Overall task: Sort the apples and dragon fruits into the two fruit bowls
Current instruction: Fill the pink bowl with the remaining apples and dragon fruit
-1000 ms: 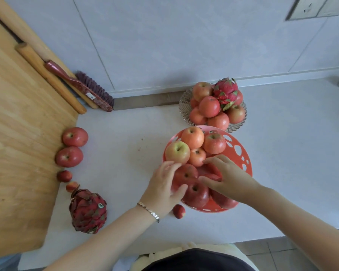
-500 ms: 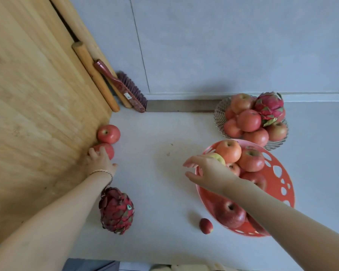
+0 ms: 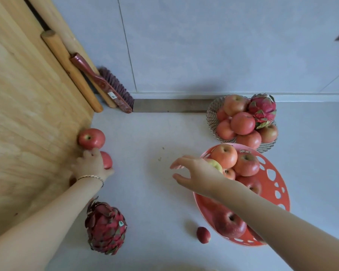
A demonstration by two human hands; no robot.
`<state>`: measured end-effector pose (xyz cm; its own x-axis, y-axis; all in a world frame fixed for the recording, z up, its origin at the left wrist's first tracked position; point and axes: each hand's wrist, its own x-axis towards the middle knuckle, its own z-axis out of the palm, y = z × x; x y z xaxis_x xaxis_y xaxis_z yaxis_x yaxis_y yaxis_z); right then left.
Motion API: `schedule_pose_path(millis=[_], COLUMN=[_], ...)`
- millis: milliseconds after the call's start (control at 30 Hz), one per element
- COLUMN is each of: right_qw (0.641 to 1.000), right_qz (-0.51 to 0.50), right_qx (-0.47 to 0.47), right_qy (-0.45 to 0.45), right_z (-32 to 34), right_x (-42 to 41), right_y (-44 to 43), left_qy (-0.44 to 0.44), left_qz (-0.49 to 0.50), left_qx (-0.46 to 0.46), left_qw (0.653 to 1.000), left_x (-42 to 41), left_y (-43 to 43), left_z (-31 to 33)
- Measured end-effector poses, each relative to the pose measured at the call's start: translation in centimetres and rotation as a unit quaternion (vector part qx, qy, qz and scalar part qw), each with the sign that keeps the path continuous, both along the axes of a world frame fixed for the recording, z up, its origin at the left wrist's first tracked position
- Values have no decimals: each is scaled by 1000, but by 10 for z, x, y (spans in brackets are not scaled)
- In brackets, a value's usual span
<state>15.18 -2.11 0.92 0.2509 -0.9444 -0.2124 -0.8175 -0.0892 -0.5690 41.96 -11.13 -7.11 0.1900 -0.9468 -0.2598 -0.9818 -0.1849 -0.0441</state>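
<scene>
My left hand (image 3: pixel 92 165) grips apple (image 3: pixel 107 160); second apple (image 3: pixel 91 138) just beyond. Right hand (image 3: pixel 196 176) open, empty, beside red bowl (image 3: pixel 278 194).

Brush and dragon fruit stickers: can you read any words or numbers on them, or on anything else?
Brush: a small white label on its red back, print too small to read.
Dragon fruit on the counter: a small green sticker, too blurred to read.
Nothing else shows any readable words, numbers or signs.
</scene>
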Motion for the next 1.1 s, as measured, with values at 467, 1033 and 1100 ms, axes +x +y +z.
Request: schedule_pose_path(millis=[467,1033,1100], right_qw=[978,958,953], right_qz=[53,17,22], right_qx=[91,15,-17], right_qy=[179,284,302], right_z=[1,-35,-38], right_x=[-86,-88,-91], right_y=[100,125,124], left_qy=[379,183,171], left_qz=[-256,-311,-318], left_qx=[-15,100,112], left_qw=[889,927,926], left_x=[-158,-197,-200], left_y=[127,132,128], left_z=[83,68,68])
